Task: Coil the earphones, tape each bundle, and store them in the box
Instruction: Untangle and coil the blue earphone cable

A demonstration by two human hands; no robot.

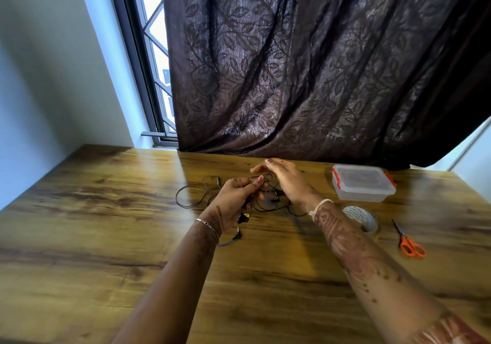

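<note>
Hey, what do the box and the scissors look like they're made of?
Box: likely clear, slightly frosted plastic; you can see through its walls. Scissors: thin dark blades, probably metal, with glossy orange handles, likely plastic.

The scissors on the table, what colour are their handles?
Orange handles on the scissors, seen in the head view.

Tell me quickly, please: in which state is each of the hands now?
Left hand: closed, pinching the black earphone cable.
Right hand: open, fingers straight, gripping nothing.
</note>
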